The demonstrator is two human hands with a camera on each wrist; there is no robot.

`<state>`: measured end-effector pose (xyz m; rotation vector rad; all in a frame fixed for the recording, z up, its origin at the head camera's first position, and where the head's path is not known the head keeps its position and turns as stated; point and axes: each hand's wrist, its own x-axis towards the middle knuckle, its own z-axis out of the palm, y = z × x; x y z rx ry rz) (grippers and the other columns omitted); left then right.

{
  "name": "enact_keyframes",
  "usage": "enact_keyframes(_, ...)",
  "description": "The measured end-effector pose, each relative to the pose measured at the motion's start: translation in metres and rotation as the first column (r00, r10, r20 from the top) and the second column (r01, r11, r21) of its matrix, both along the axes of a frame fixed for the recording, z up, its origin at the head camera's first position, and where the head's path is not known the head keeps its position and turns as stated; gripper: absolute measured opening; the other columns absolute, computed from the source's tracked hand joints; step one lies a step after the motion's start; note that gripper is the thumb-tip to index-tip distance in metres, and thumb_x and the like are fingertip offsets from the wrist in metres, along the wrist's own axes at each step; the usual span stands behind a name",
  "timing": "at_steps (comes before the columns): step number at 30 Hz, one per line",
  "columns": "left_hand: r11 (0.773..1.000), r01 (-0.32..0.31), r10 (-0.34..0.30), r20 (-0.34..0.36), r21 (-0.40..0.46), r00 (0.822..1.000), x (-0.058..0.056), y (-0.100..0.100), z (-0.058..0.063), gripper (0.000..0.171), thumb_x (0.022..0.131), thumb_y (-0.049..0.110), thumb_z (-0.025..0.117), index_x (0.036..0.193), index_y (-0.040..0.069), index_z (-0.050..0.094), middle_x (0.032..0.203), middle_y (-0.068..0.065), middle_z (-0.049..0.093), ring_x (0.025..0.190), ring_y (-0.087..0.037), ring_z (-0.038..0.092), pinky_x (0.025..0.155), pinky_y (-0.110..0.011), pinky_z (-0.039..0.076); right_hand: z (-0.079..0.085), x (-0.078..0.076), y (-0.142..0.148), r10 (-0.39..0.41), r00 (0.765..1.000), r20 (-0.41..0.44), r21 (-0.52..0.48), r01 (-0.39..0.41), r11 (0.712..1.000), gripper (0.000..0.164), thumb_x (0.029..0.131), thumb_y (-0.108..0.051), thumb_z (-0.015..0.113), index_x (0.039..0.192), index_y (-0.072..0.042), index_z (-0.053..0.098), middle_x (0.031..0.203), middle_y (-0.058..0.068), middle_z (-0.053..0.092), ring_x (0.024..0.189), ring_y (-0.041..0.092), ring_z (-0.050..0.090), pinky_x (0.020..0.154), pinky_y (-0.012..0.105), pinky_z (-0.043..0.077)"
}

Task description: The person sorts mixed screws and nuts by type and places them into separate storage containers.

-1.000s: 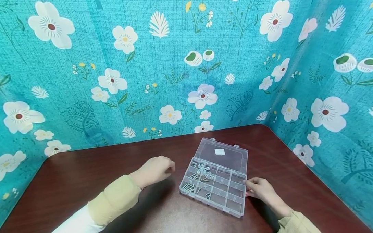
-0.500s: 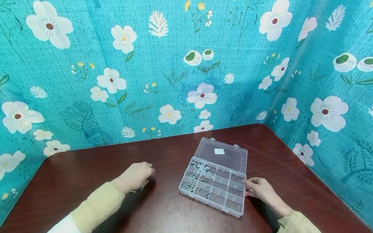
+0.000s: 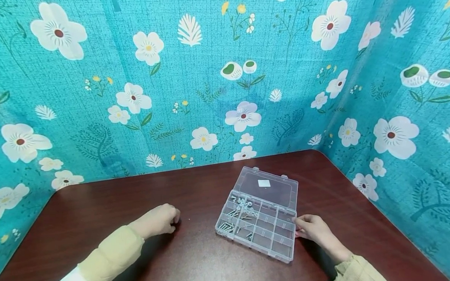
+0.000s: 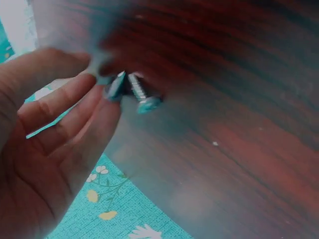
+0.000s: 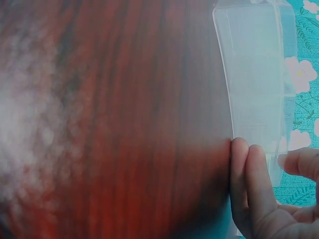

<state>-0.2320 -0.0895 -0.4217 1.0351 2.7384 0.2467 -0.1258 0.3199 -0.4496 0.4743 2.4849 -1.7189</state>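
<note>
In the left wrist view, two small metal screws (image 4: 142,97) lie on the dark tabletop right at the fingertips of my left hand (image 3: 159,220). Its fingers are slightly bent, with gaps showing between them. My right hand (image 3: 313,230) pinches the right side wall of a clear plastic compartment box (image 3: 263,244), two fingers on the outside and the thumb opposite. Its lid (image 3: 269,191) is folded back. Several screws (image 3: 226,227) and nuts or washers (image 3: 245,203) lie in its left compartments; the right ones show bare.
The brown wooden table (image 3: 107,202) carries the box right of centre. A tiny light speck (image 3: 189,219) lies between the left hand and the box. A turquoise flowered cloth (image 3: 175,72) hangs behind the table and along its right side.
My left hand has moved left, away from the box, and down over the screws, which showed beneath it half a second ago. The right hand stays at the box's side.
</note>
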Motion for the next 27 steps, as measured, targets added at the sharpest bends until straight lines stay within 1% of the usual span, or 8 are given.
enact_keyframes(2, 1.000, -0.009, 0.009, 0.046, 0.008, 0.999, 0.002, -0.001, 0.001, 0.017, 0.067, -0.003, 0.074, 0.074, 0.008, 0.062, 0.069, 0.002, 0.054, 0.062, -0.014, 0.046, 0.056, -0.024, 0.045, 0.001, 0.000, 0.000, -0.002, 1.000, 0.001, 0.000, 0.002, 1.000, 0.035, 0.090, -0.011, 0.052, 0.100, 0.022, 0.049, 0.073, 0.008, 0.060, 0.060, 0.012, 0.059, 0.058, 0.025, 0.052)
enact_keyframes(5, 0.999, 0.008, -0.011, 0.084, 0.035, 0.996, 0.005, -0.002, 0.002, 0.022, 0.064, -0.010, 0.072, 0.073, 0.007, 0.062, 0.070, 0.002, 0.054, 0.063, -0.014, 0.046, 0.054, -0.023, 0.045, 0.001, 0.001, 0.001, 0.006, 1.000, -0.004, -0.001, -0.006, 1.000, 0.036, 0.090, -0.012, 0.052, 0.100, 0.022, 0.049, 0.073, 0.008, 0.060, 0.060, 0.013, 0.060, 0.059, 0.025, 0.052)
enact_keyframes(11, 0.991, 0.113, -0.119, 0.101, 0.067, 0.988, 0.008, 0.003, 0.003, 0.023, 0.064, -0.011, 0.069, 0.065, 0.011, 0.061, 0.063, 0.007, 0.052, 0.057, -0.007, 0.042, 0.047, -0.020, 0.040, 0.001, 0.000, 0.000, 0.006, 1.000, -0.010, -0.011, -0.006, 1.000, 0.036, 0.089, -0.012, 0.052, 0.100, 0.023, 0.049, 0.073, 0.007, 0.060, 0.061, 0.012, 0.059, 0.059, 0.025, 0.052)
enact_keyframes(16, 0.974, 0.209, -0.218, 0.123, 0.084, 0.968, 0.016, 0.018, 0.005, 0.021, 0.062, -0.009, 0.068, 0.062, 0.011, 0.063, 0.060, 0.008, 0.053, 0.055, -0.003, 0.041, 0.047, -0.018, 0.039, 0.001, 0.001, -0.002, -0.008, 1.000, -0.009, -0.018, 0.008, 1.000, 0.036, 0.089, -0.010, 0.052, 0.100, 0.023, 0.049, 0.074, 0.008, 0.060, 0.061, 0.012, 0.059, 0.059, 0.025, 0.051)
enact_keyframes(18, 0.968, 0.235, -0.245, 0.136, 0.088, 0.960, 0.020, 0.026, 0.008, 0.020, 0.062, -0.008, 0.068, 0.062, 0.011, 0.064, 0.061, 0.008, 0.055, 0.055, -0.002, 0.041, 0.047, -0.017, 0.039, 0.001, 0.001, -0.003, -0.012, 1.000, -0.007, -0.015, 0.012, 1.000, 0.036, 0.089, -0.010, 0.052, 0.100, 0.024, 0.049, 0.074, 0.008, 0.060, 0.061, 0.012, 0.059, 0.059, 0.025, 0.052)
enact_keyframes(22, 0.951, 0.297, -0.305, 0.115, 0.085, 0.945, 0.027, 0.044, 0.015, 0.019, 0.063, -0.007, 0.066, 0.059, 0.012, 0.066, 0.058, 0.012, 0.055, 0.053, 0.000, 0.042, 0.046, -0.014, 0.037, 0.001, 0.001, -0.003, -0.007, 1.000, -0.007, -0.015, 0.007, 1.000, 0.036, 0.089, -0.010, 0.052, 0.100, 0.024, 0.049, 0.074, 0.009, 0.061, 0.061, 0.013, 0.060, 0.059, 0.025, 0.052)
enact_keyframes(25, 0.932, 0.347, -0.353, 0.049, 0.102, 0.934, 0.030, 0.059, 0.021, 0.018, 0.064, -0.003, 0.066, 0.057, 0.013, 0.065, 0.058, 0.014, 0.052, 0.054, 0.002, 0.043, 0.047, -0.011, 0.036, 0.000, 0.001, -0.002, -0.011, 1.000, -0.006, -0.013, 0.010, 1.000, 0.036, 0.089, -0.011, 0.052, 0.100, 0.024, 0.050, 0.074, 0.009, 0.061, 0.061, 0.013, 0.060, 0.060, 0.025, 0.052)
enact_keyframes(27, 0.920, 0.367, -0.372, 0.008, 0.137, 0.928, 0.030, 0.070, 0.024, 0.016, 0.065, -0.001, 0.067, 0.058, 0.013, 0.065, 0.060, 0.013, 0.051, 0.055, 0.002, 0.042, 0.049, -0.010, 0.036, 0.000, 0.001, -0.001, -0.004, 1.000, -0.011, -0.010, 0.003, 1.000, 0.037, 0.089, -0.011, 0.052, 0.100, 0.024, 0.050, 0.075, 0.009, 0.060, 0.062, 0.013, 0.060, 0.060, 0.026, 0.052)
